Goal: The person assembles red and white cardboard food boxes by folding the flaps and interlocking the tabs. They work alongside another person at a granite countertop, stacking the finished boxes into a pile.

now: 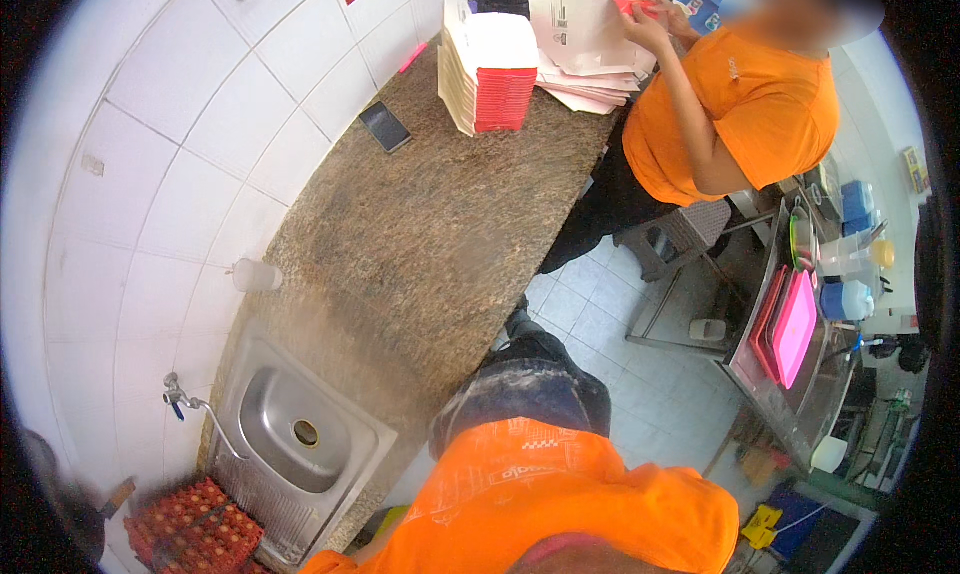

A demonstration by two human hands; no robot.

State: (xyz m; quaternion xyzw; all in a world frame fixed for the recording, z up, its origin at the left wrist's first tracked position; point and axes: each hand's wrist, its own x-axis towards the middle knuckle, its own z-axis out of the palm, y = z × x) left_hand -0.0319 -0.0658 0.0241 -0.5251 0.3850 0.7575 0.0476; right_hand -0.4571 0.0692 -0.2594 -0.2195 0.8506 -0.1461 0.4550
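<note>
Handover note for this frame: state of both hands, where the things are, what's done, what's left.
Left and right hands: neither is in view; only the wearer's orange shirt shows at the lower edge.
Things: granite counter carries a stack of folded red-and-white boxes, flat box blanks and a dark phone. Steel sink sits at the near end, beside a red egg tray.
Done: one stack folded.
Left: blanks remain; a co-worker's hands are on one.
</note>
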